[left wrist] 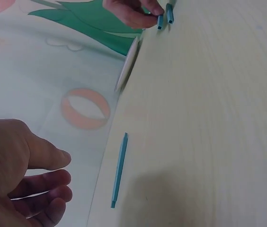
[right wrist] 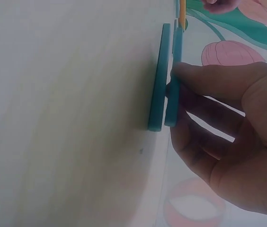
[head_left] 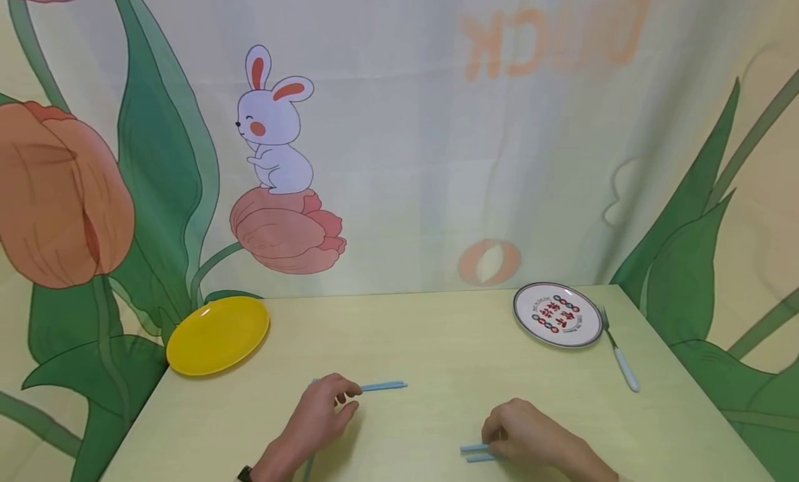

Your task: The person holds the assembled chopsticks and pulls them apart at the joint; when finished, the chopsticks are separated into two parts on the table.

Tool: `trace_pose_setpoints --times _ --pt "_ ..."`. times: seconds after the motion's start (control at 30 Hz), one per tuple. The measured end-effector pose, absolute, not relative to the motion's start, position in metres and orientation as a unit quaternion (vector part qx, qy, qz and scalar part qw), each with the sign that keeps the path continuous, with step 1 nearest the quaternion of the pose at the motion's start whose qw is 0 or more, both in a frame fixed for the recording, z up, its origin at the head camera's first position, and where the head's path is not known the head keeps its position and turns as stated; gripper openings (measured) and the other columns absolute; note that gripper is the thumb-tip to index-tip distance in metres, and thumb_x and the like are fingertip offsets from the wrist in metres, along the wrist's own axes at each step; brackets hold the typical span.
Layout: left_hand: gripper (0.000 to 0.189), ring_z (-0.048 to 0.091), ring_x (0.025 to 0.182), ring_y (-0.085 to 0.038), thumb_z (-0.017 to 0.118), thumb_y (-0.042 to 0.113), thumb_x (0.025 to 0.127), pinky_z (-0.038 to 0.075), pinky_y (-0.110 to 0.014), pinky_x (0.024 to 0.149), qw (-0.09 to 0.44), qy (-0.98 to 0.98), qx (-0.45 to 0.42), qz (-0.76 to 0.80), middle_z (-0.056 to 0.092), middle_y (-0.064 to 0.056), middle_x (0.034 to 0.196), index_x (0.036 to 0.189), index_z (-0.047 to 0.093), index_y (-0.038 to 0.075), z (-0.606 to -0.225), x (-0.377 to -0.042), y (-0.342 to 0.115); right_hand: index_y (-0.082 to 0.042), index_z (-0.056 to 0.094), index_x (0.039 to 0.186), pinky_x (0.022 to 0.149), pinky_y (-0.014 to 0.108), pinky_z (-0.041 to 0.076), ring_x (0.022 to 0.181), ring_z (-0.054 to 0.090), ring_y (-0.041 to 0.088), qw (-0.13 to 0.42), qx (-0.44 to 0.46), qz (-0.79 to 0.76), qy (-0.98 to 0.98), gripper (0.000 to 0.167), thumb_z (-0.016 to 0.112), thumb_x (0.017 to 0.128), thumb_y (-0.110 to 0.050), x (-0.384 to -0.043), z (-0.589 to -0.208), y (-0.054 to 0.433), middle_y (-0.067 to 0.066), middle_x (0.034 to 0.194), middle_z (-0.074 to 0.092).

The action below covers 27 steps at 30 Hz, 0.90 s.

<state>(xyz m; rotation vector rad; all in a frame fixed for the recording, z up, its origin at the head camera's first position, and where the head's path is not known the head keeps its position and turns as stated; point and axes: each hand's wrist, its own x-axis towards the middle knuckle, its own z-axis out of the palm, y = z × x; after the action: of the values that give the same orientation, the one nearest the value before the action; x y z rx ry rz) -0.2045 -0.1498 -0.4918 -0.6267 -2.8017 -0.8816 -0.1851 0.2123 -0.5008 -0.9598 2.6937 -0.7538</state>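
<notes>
In the head view my left hand hovers over a blue stick, hiding its middle. Part of another blue stick shows beside that wrist. The left wrist view has the left hand with fingers loosely bent and nothing between them, apart from a blue stick lying on the table. My right hand, nearer the front right, pinches a short blue stick between thumb and fingers. A second blue stick lies alongside, nearly parallel, with a narrow gap.
A yellow plate sits at the table's back left corner. At the back right is a white plate with red print, and a fork with a pale handle lies beside it. A printed curtain hangs behind the table.
</notes>
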Motion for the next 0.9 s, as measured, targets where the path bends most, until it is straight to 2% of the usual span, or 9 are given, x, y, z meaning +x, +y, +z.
trace_pose_setpoints --times 0.2,0.47,0.63,0.9 --pt "0.012 0.056 0.072 -0.01 0.076 0.01 0.081 0.044 -0.024 0.064 0.084 -0.943 -0.174 -0.27 0.067 0.002 0.086 0.092 0.074 0.01 -0.494 -0.193 -0.158 -0.018 0.075 0.078 0.06 0.018 0.044 0.065 0.049 -0.006 0.095 -0.324 -0.249 0.908 0.009 0.077 0.079 -0.009 -0.186 -0.502 0.212 -0.02 0.073 0.06" --pt "0.015 0.051 0.071 -0.009 0.079 0.016 0.079 0.043 -0.026 0.064 0.035 -0.965 -0.099 -0.24 0.064 0.005 0.085 0.092 0.073 0.012 -0.5 -0.181 -0.168 -0.017 0.075 0.079 0.061 0.018 0.045 0.065 0.049 -0.006 0.1 -0.326 -0.24 0.909 0.009 0.077 0.079 -0.009 -0.186 -0.501 0.211 -0.019 0.074 0.063" --pt "0.018 0.048 0.072 -0.01 0.079 0.018 0.078 0.045 -0.03 0.068 0.013 -0.969 -0.056 -0.239 0.063 0.005 0.086 0.093 0.072 0.012 -0.504 -0.175 -0.168 -0.017 0.075 0.079 0.062 0.018 0.046 0.066 0.05 -0.006 0.095 -0.33 -0.238 0.908 0.01 0.076 0.079 -0.008 -0.186 -0.5 0.212 -0.019 0.075 0.064" --pt "0.018 0.048 0.07 -0.014 0.081 0.017 0.078 0.045 -0.032 0.068 -0.004 -0.975 -0.005 -0.224 0.059 0.003 0.083 0.092 0.071 0.012 -0.505 -0.17 -0.166 -0.017 0.076 0.079 0.062 0.018 0.046 0.067 0.051 -0.007 0.099 -0.331 -0.245 0.906 0.009 0.076 0.079 -0.008 -0.185 -0.502 0.212 -0.018 0.076 0.065"
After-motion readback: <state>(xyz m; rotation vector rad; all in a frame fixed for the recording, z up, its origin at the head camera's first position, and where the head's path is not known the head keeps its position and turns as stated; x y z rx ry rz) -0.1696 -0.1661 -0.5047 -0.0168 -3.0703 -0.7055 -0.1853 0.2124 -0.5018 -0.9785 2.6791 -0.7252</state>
